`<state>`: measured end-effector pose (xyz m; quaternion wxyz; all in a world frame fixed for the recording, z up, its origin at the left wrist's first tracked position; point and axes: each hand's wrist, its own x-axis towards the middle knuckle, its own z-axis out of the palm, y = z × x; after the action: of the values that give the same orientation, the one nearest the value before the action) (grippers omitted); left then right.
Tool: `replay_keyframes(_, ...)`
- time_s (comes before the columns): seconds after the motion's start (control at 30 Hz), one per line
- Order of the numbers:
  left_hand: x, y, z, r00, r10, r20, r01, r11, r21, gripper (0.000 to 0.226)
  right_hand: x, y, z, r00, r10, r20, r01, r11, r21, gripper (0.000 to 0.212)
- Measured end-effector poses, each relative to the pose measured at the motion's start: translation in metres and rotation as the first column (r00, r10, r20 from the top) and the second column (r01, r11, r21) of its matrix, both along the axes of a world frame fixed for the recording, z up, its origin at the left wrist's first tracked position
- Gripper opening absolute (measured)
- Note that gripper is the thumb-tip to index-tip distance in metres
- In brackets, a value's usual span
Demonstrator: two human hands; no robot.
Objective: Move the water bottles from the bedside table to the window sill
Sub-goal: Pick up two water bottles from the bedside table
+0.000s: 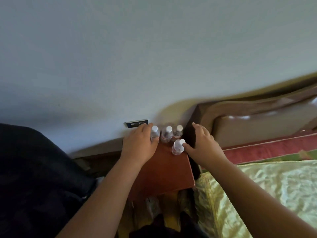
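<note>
1. Four clear water bottles w/ white caps stand upright at the far end of the bedside table (164, 172), a reddish-brown wood top, close to the wall (120, 57).
2. Three sit in a row at the back: left bottle (154, 133), middle bottle (166, 134), right bottle (178, 133). The front bottle (178, 147) stands just ahead of the right one, near the table's right edge.
3. Labels: red/pink bands on the middle, right & front bottles; print too blurred to read, no brand legible.
4. Left hand (139, 145) is wrapped around the left bottle from its left side, thumb across the lower front, fingers curled behind it.
5. Right hand (202, 145) is spread wide beside the front bottle; thumb tip touches its cap/neck, other fingers extended to the right, not closed on it.
6. Behind the left hand, a blue-and-white panel (136, 124) is fixed to the wall; its markings can't be read.
7. Right of the table: a brown padded headboard (257, 124) & a bed w/ a shiny pale-green bedspread (257, 194) trimmed in red.
8. Dark cloth (34, 177) fills the lower left, blocking what's beyond it.
</note>
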<state>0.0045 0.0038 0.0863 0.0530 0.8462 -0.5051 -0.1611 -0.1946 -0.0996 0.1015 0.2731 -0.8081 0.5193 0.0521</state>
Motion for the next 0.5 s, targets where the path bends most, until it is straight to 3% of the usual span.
replay_keyframes(0.17, 0.015, -0.024, -0.072, 0.994, 0.015, -0.112, -0.01, 0.999, 0.042, 0.067, 0.01, -0.019, -0.064, 1.0, 0.009, 0.02, -0.01, 0.996, 0.086, 0.08)
replay_keyframes(0.37, 0.032, -0.049, -0.141, 0.931, 0.155, -0.331, -0.124, 0.986, 0.114, 0.075, 0.012, -0.041, -0.12, 1.0, 0.018, 0.002, -0.018, 0.964, 0.264, 0.083)
replay_keyframes(0.5, 0.043, -0.061, -0.176, 0.897, 0.191, -0.4, -0.138, 0.978, 0.159, 0.077, 0.011, -0.052, -0.143, 0.999, 0.032, 0.01, -0.033, 0.952, 0.305, 0.065)
